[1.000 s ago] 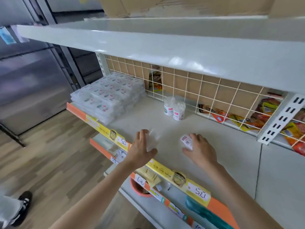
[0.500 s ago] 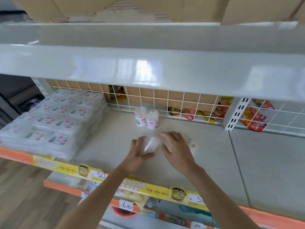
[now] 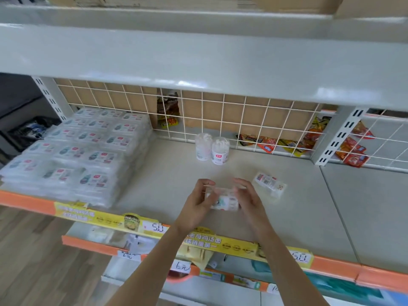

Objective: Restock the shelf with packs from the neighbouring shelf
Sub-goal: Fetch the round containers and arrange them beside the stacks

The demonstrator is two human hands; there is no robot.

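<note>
A small clear plastic pack [image 3: 223, 199] with a printed label is held between both hands just above the grey shelf [image 3: 298, 208]. My left hand [image 3: 195, 204] grips its left end, and my right hand [image 3: 248, 200] grips its right end with curled fingers. A second small pack [image 3: 269, 183] lies flat on the shelf just right of my right hand. Two upright round tubs of cotton swabs [image 3: 212, 149] stand further back near the wire grid. A large stack of flat clear packs [image 3: 81, 151] fills the shelf's left side.
A white wire grid [image 3: 220, 120] backs the shelf, with snack sachets [image 3: 271, 143] behind it. A white upright [image 3: 337, 138] divides this bay from the right one. The shelf above [image 3: 198, 58] overhangs low. Price strips [image 3: 154, 226] line the front edge; lower shelves hold goods.
The view swung left to centre on the bay. My right hand left the second pack on the shelf and joined my left hand on the clear pack, which now shows its label.
</note>
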